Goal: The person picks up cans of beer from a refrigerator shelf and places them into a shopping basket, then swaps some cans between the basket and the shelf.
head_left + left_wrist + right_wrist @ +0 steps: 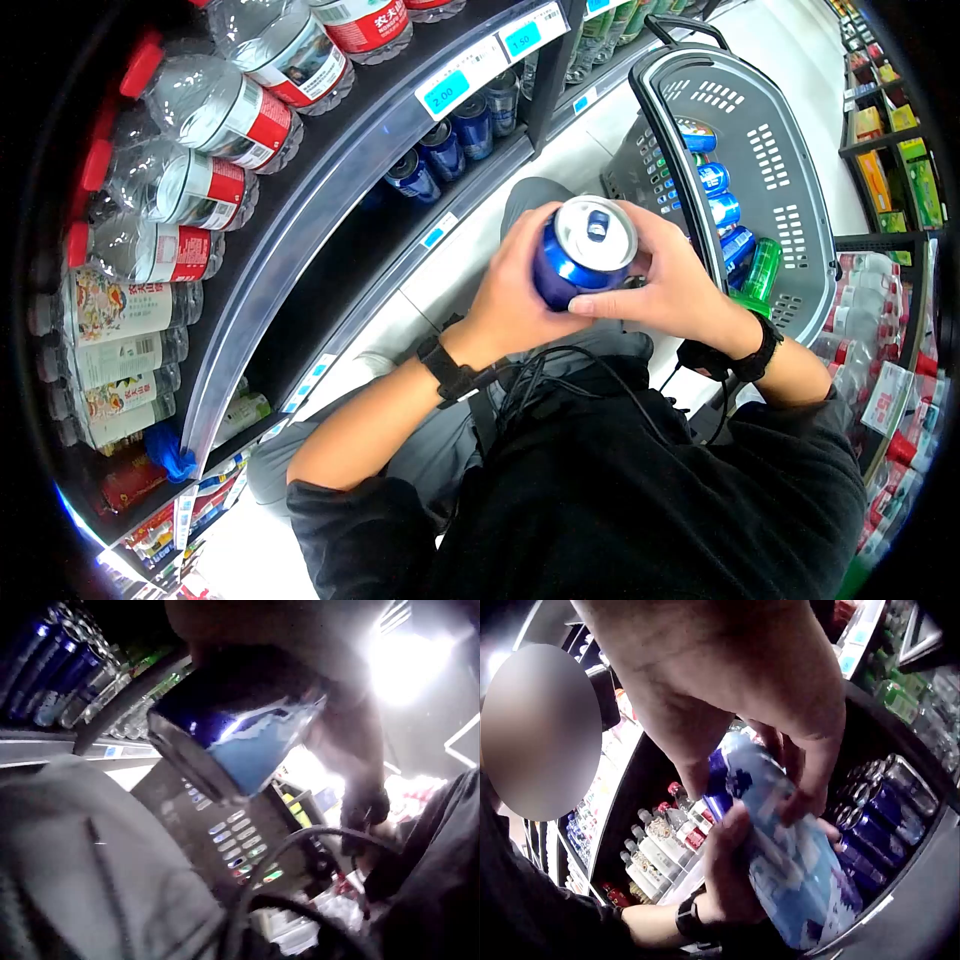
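A blue drink can point(568, 272) with a silver top and pull tab is held upright between both hands, in front of the person's lap. My left hand point(508, 292) grips it from the left side. From the right, the fingers and thumb of my right hand point(678, 275) hold the same can, with the thumb across its front. In the right wrist view, the can point(791, 859) shows a light-blue and white printed side. Its underside and a glossy blue side face the left wrist view, where the can point(232, 735) partly covers the basket.
A grey shopping basket point(790, 110) stands ahead on the right, with several blue cans point(725, 210) and a green can point(763, 268) inside. Shelves on the left hold red-labelled water bottles point(205, 190) and, lower down, blue cans point(442, 150). Black cables point(560, 365) hang over the lap.
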A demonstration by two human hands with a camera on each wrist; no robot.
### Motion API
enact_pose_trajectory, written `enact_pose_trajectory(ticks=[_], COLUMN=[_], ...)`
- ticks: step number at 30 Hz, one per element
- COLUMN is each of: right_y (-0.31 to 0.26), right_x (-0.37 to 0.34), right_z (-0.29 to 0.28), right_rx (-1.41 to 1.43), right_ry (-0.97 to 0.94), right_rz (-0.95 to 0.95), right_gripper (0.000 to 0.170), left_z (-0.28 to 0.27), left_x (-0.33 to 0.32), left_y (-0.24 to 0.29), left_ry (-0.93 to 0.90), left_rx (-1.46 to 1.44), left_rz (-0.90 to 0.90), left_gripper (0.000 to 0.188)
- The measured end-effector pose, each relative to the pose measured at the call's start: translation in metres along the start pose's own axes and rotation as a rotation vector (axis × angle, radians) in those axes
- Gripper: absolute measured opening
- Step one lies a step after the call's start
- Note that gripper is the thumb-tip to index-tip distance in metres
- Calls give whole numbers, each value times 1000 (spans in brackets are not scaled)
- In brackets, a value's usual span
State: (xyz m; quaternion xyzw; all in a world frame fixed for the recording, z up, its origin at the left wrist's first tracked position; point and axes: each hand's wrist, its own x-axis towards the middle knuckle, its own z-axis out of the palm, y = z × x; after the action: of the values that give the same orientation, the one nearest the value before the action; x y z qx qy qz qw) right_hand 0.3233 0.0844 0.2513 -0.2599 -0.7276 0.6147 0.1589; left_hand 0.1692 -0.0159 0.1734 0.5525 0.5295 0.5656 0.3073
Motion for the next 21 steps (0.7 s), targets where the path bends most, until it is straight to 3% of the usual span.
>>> enact_pose_trajectory(ticks=[1, 3, 6, 11, 16, 17, 21], right_y=[-2, 0, -6, 0, 8, 10, 20], right_x=[2, 3, 3, -6, -14, -15, -19], right_z=[1, -4, -20, -40, -56, -59, -72], right_rx=[104, 75, -143, -179, -217, -235, -343], right_ry=[-32, 5, 82, 197, 328, 363, 406], right_rz=[48, -103, -232, -243, -200, -180, -153], right_gripper=[66, 47, 32, 24, 21, 21, 18], left_z=[-5, -12, -29, -70, -112, -121, -129], left_x=[-4, -15, -23, -29, -36, -37, -30], left_y=[-3, -21, -44, -95, -132, -144, -155], left_ry=[48, 165, 375, 724, 789, 782, 788], left_rx=[39, -29, 64, 171, 421, 258, 370], left_rz=[15, -14, -131, -342, -469, -489, -565], left_gripper=[87, 80, 72, 63, 67, 71, 79])
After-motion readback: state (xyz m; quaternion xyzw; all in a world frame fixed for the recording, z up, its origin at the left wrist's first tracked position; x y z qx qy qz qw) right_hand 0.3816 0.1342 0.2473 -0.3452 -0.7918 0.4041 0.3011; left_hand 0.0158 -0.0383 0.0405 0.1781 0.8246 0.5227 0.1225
